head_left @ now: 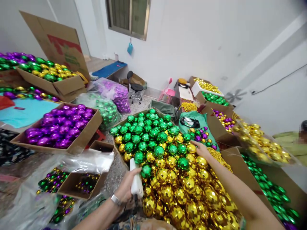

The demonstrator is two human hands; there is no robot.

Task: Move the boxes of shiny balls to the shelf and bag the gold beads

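Observation:
In my left hand [124, 187], fingers wrapped round it, is a white handheld tool [136, 182] with a dark cord at its lower end; its exact kind does not show. The tool stands beside a large pile of shiny faceted ball ornaments in front of me. Green balls [153, 132] lie at the far side of this pile, and gold balls [192, 210] fill the near side. My right hand [200, 149] reaches to the pile's right edge, fingers stretched towards a gold ball [191, 148] and the green ones near it. Nothing shows in its grasp.
On the left stands a carton of purple balls [59, 124], with a smaller carton [80, 185] of little balls below it. Bagged balls [107, 110] lie behind. More cartons [251, 172] line the right, where a person [292, 142] is partly visible. A black stool [136, 89] stands farther back.

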